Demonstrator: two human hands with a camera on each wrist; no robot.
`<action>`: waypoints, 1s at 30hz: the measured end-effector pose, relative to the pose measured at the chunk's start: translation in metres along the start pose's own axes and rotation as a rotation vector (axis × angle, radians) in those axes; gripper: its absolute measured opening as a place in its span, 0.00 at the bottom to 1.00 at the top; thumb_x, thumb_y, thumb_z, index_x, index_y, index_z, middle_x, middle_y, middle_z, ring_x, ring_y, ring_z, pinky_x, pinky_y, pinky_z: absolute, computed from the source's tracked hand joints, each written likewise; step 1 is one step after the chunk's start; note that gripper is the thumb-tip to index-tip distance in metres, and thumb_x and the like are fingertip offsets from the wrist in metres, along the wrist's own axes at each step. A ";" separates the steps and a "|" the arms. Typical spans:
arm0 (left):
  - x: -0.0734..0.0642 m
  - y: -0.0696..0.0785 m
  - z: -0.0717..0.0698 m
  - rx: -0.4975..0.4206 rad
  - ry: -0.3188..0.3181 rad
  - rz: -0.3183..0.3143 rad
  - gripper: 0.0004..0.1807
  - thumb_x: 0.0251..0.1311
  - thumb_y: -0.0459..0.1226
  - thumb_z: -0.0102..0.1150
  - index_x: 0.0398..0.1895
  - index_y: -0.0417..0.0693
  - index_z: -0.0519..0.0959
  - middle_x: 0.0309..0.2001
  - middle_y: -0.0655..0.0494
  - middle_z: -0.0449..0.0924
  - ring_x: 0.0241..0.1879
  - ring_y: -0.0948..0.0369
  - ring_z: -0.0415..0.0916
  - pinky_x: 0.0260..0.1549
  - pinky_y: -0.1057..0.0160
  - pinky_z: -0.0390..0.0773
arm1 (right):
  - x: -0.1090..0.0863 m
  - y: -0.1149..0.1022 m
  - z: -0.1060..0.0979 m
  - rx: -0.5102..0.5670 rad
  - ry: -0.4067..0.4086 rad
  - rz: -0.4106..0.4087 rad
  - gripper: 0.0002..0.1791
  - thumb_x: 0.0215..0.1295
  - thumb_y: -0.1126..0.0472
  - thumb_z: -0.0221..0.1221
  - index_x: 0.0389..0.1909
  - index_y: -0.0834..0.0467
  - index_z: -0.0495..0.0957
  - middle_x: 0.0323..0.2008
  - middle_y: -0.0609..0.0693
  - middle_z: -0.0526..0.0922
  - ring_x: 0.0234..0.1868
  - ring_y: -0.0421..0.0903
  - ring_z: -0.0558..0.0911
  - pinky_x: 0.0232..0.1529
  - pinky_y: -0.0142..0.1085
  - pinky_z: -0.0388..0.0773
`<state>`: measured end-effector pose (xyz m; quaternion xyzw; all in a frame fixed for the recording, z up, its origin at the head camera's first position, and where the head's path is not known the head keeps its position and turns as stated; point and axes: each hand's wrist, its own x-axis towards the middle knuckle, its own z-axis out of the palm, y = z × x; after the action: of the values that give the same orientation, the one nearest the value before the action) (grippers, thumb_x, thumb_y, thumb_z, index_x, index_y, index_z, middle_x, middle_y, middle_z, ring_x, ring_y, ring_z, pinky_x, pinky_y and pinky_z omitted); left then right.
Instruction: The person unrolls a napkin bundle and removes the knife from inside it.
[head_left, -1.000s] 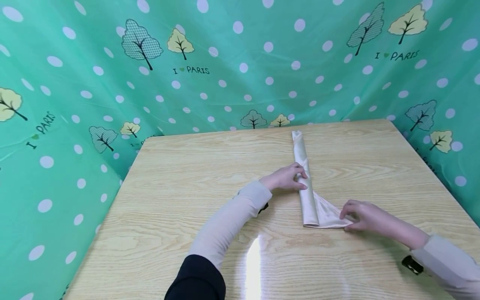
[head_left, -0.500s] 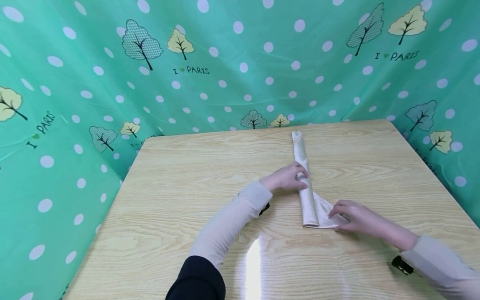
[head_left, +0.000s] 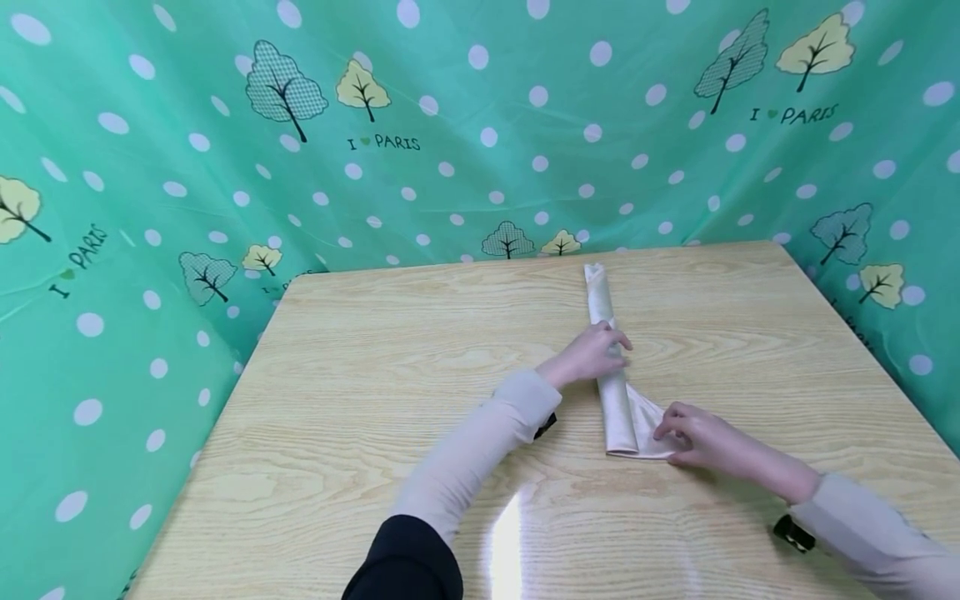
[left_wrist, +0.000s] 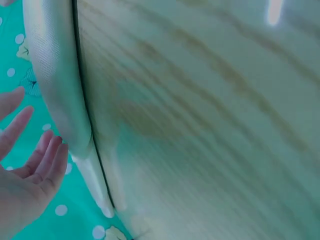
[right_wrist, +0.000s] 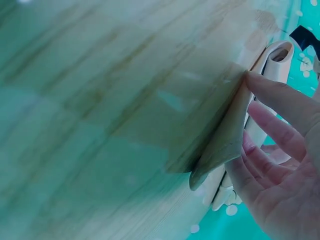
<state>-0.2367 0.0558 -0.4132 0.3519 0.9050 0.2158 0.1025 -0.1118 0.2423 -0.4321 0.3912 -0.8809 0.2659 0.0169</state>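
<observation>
A shiny cream-coloured cloth [head_left: 619, 417], folded into a long narrow strip, lies away from me on the wooden table. At its near end a triangular flap [head_left: 647, 423] sticks out to the right. My left hand [head_left: 592, 354] is over the middle of the strip; in the left wrist view its fingers [left_wrist: 47, 160] are spread, loosely bent and beside the cloth. At the flap, my right hand [head_left: 708, 442] holds the cloth between thumb and fingers. In the right wrist view the thumb touches the cloth's edge, and a loose corner [right_wrist: 200, 175] hangs past the fingers.
The light wooden table [head_left: 360, 375] extends on both sides of the cloth, with a bright reflection near the front. A green dotted curtain [head_left: 450, 125] with printed trees hangs behind the table and along both sides.
My right hand has moved left along the flap towards the strip, and less of the flap shows. My left hand has shifted slightly right, its fingers now reaching past the strip.
</observation>
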 end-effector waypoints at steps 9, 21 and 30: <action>0.004 0.001 0.008 0.072 -0.002 -0.076 0.19 0.50 0.46 0.60 0.45 0.52 0.77 0.41 0.52 0.67 0.38 0.64 0.64 0.31 0.76 0.64 | 0.000 -0.001 0.000 0.038 -0.015 0.050 0.14 0.37 0.67 0.67 0.29 0.61 0.77 0.28 0.45 0.71 0.26 0.34 0.66 0.22 0.27 0.66; 0.009 0.000 0.015 0.141 -0.023 -0.125 0.23 0.45 0.52 0.63 0.44 0.53 0.79 0.42 0.52 0.65 0.38 0.64 0.63 0.33 0.75 0.64 | 0.001 0.001 -0.003 0.085 -0.079 0.122 0.14 0.39 0.67 0.66 0.30 0.59 0.76 0.30 0.45 0.71 0.28 0.34 0.68 0.26 0.28 0.69; 0.009 -0.002 0.011 0.135 -0.030 -0.130 0.20 0.44 0.48 0.63 0.43 0.54 0.79 0.40 0.54 0.67 0.36 0.65 0.65 0.30 0.77 0.64 | 0.001 0.001 -0.004 0.101 -0.092 0.132 0.14 0.41 0.66 0.66 0.32 0.59 0.75 0.31 0.45 0.71 0.30 0.35 0.68 0.28 0.29 0.69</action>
<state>-0.2408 0.0640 -0.4245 0.3018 0.9368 0.1417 0.1059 -0.1139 0.2444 -0.4289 0.3444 -0.8901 0.2922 -0.0607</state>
